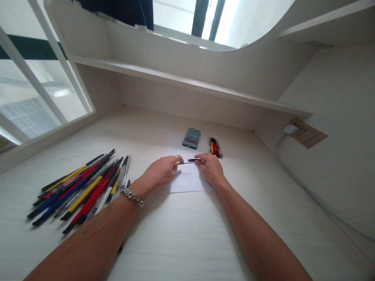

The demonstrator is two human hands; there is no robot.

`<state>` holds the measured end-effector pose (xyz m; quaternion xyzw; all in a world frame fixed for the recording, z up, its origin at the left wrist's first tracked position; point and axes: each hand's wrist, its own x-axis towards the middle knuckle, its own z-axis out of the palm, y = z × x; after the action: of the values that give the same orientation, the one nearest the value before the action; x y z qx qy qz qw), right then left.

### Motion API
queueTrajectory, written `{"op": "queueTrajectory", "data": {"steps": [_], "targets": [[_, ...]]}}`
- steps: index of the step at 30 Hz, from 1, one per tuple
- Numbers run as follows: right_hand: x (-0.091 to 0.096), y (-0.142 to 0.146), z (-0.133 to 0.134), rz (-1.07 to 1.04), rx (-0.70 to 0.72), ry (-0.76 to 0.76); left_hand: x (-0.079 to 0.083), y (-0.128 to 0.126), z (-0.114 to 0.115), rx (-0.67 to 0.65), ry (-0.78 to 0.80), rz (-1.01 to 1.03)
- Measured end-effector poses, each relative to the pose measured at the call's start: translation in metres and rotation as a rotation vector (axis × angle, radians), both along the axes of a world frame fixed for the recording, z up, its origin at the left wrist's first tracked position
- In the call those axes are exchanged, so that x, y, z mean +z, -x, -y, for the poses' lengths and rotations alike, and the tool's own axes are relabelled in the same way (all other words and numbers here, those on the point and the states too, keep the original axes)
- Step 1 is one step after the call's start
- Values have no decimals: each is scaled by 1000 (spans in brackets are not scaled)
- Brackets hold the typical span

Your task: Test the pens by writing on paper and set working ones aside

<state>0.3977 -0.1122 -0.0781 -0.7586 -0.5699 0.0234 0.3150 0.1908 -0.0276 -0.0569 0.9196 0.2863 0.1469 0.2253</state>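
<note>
My left hand [164, 170], with a ring and a chain bracelet, is closed on a yellow pen [177, 164] over the white paper [185, 182]. A thin dark rod, like a refill, runs from the pen toward my right fingers. My right hand [211, 168] is closed in a pinch at the paper's right side, with a short black pen piece [191, 159] at its fingertips. Whether the rod's far end is also pinched there, I cannot tell. Both hands are low over the sheet, a small gap apart.
A large heap of pens [84, 183] in several colours lies on the left of the desk. Behind my right hand sits a small row of pens [215, 146]. A dark, blurred-out object [191, 138] rests at the paper's far end. A cable [304, 189] hangs from the wall socket [309, 133].
</note>
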Motion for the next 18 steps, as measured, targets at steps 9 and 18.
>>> {"op": "queueTrajectory", "data": {"steps": [9, 18], "targets": [[15, 13, 19, -47, 225, -145, 0, -1, 2, -8, -29, -16], [17, 3, 21, 4, 152, -129, 4, 0, 1, 35, -34, -44]]}}
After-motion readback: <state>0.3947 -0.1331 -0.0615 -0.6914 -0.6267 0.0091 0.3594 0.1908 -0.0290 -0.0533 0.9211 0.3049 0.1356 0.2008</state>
